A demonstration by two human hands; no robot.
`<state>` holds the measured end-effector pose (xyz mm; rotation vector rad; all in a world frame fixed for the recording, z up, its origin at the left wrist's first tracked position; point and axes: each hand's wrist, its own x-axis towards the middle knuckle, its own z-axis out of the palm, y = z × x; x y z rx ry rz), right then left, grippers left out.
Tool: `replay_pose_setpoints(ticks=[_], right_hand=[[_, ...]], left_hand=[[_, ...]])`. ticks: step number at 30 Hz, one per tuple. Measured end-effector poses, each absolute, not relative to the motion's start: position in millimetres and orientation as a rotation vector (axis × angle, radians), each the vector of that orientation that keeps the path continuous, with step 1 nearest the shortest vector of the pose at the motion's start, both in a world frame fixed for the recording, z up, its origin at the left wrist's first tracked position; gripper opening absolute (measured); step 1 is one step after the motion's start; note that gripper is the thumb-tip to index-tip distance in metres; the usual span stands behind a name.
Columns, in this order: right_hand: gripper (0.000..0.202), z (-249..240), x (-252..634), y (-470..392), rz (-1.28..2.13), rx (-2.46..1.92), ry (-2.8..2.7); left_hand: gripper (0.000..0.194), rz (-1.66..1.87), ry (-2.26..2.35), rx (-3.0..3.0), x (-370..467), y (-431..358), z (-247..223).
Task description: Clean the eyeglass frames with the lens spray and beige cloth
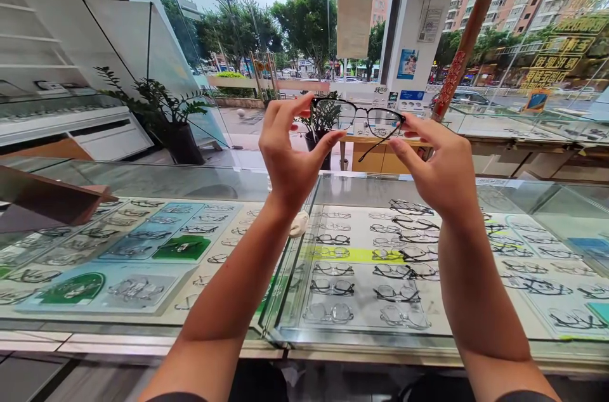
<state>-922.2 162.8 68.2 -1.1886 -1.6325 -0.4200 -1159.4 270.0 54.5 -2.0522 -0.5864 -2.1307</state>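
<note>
While the view was filled from near edge to far wall by a glass-topped desk [504, 196], rows of spectacle frames [371, 275] were seen laid out beneath its surface, with a potted plant [162, 113] set at the far left before the shop window. Above the desk, a pair of black-rimmed glasses [358, 118] was held up toward the window, its long axis running left to right between the two hands. The left hand [290, 148] was closed in a pinch on the left end of the frame, thumb below and fingers above. The right hand [438, 164] was likewise pinched on the right end, where one temple [378, 148] was seen hanging obliquely downward. Both hands were equally near the glasses.
</note>
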Motion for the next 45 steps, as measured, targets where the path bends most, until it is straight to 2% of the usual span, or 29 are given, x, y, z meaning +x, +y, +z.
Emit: replay_pose_setpoints(ticks=[9, 18, 45], right_hand=[[0.048, 67.2, -921.4, 162.6, -0.464, -1.169, -1.617], [0.046, 67.2, -921.4, 164.3, -0.430, -1.119, -1.577], [0.044, 66.3, -919.5, 163.2, -0.421, -1.178, -1.559]], left_hand=[[0.069, -2.117, -0.570, -2.031, -1159.2, 268.6, 55.6], [0.062, -2.152, -0.669, -2.085, -1156.0, 269.6, 56.4], [0.066, -2.163, -0.644, -2.121, -1150.5, 272.6, 50.4]])
